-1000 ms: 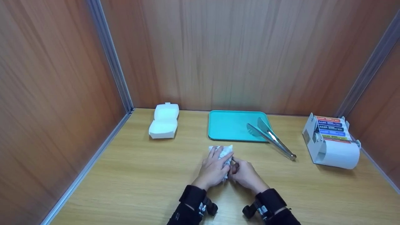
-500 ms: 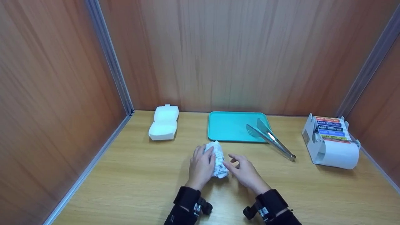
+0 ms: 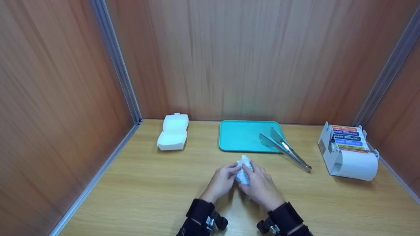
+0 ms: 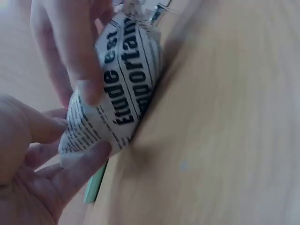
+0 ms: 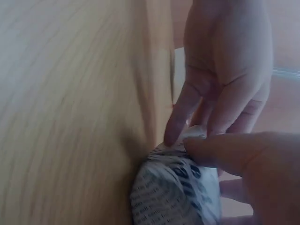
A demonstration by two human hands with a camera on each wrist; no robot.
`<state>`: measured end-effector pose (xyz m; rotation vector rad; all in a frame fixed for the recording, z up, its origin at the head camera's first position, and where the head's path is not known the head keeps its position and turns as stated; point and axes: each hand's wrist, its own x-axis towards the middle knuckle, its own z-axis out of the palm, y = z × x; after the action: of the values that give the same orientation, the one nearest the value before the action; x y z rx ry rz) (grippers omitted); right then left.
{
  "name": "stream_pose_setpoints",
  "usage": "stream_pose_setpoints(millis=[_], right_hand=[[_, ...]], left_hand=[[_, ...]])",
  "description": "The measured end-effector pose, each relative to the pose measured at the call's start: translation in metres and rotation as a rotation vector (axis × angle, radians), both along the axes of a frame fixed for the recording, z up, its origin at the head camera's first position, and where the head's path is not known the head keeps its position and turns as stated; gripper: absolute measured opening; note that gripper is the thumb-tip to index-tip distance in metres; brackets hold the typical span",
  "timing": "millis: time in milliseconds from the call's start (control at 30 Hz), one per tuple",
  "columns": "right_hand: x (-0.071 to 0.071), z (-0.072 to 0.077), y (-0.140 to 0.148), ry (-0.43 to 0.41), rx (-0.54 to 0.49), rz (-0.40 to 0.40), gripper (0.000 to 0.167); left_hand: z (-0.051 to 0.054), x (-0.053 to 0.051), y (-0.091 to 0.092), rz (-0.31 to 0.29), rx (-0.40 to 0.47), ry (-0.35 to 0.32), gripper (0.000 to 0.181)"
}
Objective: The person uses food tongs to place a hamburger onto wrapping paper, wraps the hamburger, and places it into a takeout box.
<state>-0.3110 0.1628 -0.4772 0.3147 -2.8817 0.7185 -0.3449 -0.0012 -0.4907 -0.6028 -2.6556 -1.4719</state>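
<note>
A small bundle wrapped in white paper with black newspaper-style print (image 3: 243,177) is between my two hands, just above or on the table; what lies inside is hidden. My left hand (image 3: 219,182) pinches one end of the paper between thumb and fingers. From the other side my right hand (image 3: 261,187) grips the bundle, its thumb on the near face. Up close in the left wrist view, large printed words run along the wrapped paper (image 4: 124,79), which has a crumpled, gathered end. Folds show on the bundle (image 5: 176,192) in the right wrist view.
A white hinged takeaway box (image 3: 173,132) stands open at the back left. Metal tongs (image 3: 288,151) lean across the right edge of a turquoise tray (image 3: 242,136). On the right stands a dispenser (image 3: 349,152) with a white roll and coloured labels. Wooden panels enclose the table.
The bundle has shifted right and turned. My left hand slid from around its left side to its end, while my right hand closed in from beside it and took hold.
</note>
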Motion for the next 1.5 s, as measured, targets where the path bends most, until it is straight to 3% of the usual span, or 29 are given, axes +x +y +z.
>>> stream_pose_setpoints(millis=[233,433,633,700,867,933,1067,1333,1500], right_hand=[[-0.004,-0.007,0.01,-0.016,0.039,-0.017,0.075],[-0.005,-0.003,0.038,-0.033,0.014,0.014,0.073],[0.002,-0.001,0.078,-0.105,-0.014,0.012,0.075],[0.004,0.0,0.091,-0.15,-0.031,0.011,0.076],[0.01,0.001,0.12,-0.199,-0.027,0.007,0.076],[0.011,0.002,0.124,-0.197,-0.013,0.008,0.075],[0.011,0.002,0.13,-0.186,0.005,0.002,0.072],[0.01,0.003,0.138,-0.175,0.026,-0.019,0.07],[0.01,0.002,0.141,-0.129,0.044,-0.002,0.07]], left_hand=[[-0.006,0.003,0.004,-0.035,0.043,0.013,0.035],[-0.007,0.002,0.001,-0.04,-0.015,0.028,0.033],[-0.003,0.0,-0.008,-0.007,-0.016,-0.064,0.034],[-0.002,0.001,-0.009,-0.026,-0.074,-0.058,0.037],[-0.002,0.007,-0.019,-0.07,-0.425,0.033,0.059],[0.001,0.009,-0.031,-0.052,-0.525,0.04,0.068],[0.01,0.004,-0.066,0.025,-0.548,-0.01,0.072],[0.033,-0.042,-0.15,0.255,-0.6,0.02,0.076],[0.051,-0.054,-0.184,0.303,-0.717,0.035,0.08]])
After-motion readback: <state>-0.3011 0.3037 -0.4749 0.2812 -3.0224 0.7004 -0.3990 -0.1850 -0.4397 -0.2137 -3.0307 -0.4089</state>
